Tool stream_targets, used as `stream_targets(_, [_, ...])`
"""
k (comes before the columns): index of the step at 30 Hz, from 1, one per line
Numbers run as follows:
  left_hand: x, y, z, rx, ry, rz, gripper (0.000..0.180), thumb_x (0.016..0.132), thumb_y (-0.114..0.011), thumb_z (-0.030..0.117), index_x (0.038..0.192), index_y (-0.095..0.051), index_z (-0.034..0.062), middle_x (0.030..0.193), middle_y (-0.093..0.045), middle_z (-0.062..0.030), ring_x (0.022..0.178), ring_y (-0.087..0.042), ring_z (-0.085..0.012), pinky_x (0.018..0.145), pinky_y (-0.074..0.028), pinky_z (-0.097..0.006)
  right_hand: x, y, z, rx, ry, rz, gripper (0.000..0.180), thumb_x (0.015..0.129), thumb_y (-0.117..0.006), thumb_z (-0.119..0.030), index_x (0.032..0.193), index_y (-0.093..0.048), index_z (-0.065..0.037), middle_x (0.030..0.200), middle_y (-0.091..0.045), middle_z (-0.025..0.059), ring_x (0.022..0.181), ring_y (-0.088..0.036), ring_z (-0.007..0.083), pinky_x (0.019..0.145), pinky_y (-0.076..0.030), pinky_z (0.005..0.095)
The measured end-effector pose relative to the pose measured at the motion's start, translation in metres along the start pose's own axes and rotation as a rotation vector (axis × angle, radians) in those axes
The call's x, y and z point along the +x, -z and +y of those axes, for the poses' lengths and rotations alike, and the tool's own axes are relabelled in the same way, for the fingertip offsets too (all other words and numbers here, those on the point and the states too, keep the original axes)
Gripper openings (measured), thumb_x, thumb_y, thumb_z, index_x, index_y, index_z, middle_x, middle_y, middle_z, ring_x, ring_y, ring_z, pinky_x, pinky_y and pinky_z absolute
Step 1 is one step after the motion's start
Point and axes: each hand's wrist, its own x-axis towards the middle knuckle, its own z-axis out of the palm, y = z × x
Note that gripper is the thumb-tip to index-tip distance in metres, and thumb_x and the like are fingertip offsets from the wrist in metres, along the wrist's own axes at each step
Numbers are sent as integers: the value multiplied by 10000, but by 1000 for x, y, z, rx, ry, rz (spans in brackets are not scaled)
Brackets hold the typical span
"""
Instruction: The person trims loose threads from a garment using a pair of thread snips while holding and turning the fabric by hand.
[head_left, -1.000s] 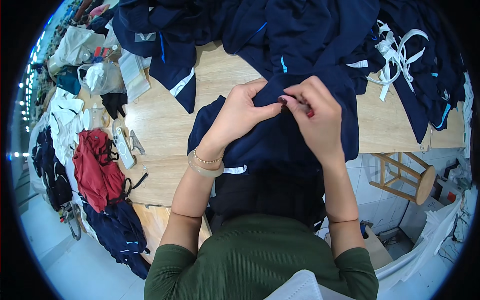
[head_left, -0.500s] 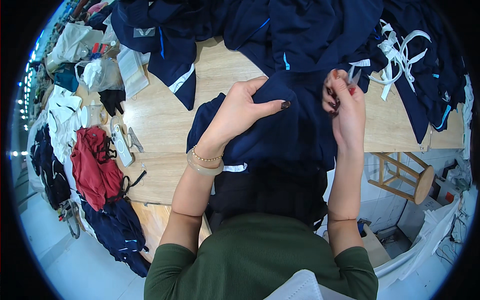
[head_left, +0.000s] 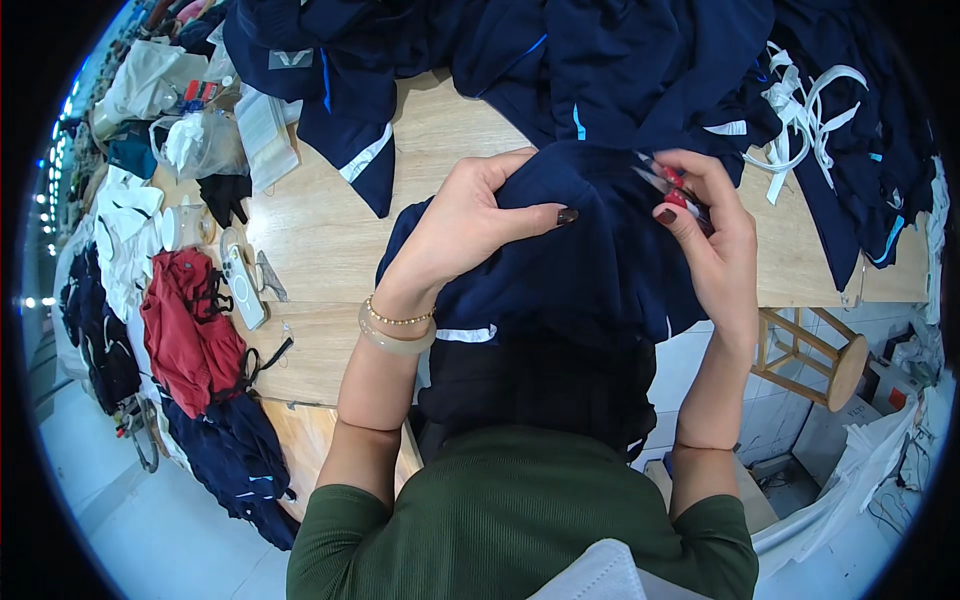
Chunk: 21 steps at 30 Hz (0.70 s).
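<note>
A navy garment [head_left: 600, 240] hangs over the table's near edge and down into my lap. My left hand [head_left: 480, 210] grips its upper left part, thumb lying on top and the other fingers hidden under the cloth. Small thread snips [head_left: 653, 174] with red on the grip are in my right hand [head_left: 715, 215], fingers curled around them. The two pointed blades stand apart, directed left at the garment's upper right area. Whether they touch the cloth, I cannot tell. A white strip [head_left: 466, 334] shows at the garment's lower left edge.
More navy garments [head_left: 640, 70] are heaped across the far side of the wooden table [head_left: 320, 340]. White straps [head_left: 815, 110] lie at the far right. Leftward are a phone [head_left: 243, 285], a red garment [head_left: 190, 330] and a plastic bag [head_left: 205, 145]. A wooden stool [head_left: 848, 372] stands at right.
My right hand has turned and shifted slightly right, and the snips' blades, earlier pointing up, now point left toward the cloth. My left hand keeps its hold almost unmoved.
</note>
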Motion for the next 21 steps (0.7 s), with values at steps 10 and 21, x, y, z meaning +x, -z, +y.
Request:
stream_targets(10, [-5,0,13,-38,46,-13,215,829,-707,41,1020,-694,-57,877,-714,-47,805,-636,-70,773,-507,-204,24,3,-12,-345,379,-128,195,739,-736,-91,899,-661,-7,824,-603,67,780,-512,233,725,-428,320])
stream_targets(21, [-3,5,9,13,79,-32,368,831,-729,25,1179,-649,-67,945,-698,-26,823,-619,-54,771,-509,-194,29,-4,-13,-328,381,-183,221,734,-755,-34,938,-673,-12,838,-619,32,823,-550,171,750,-452,281])
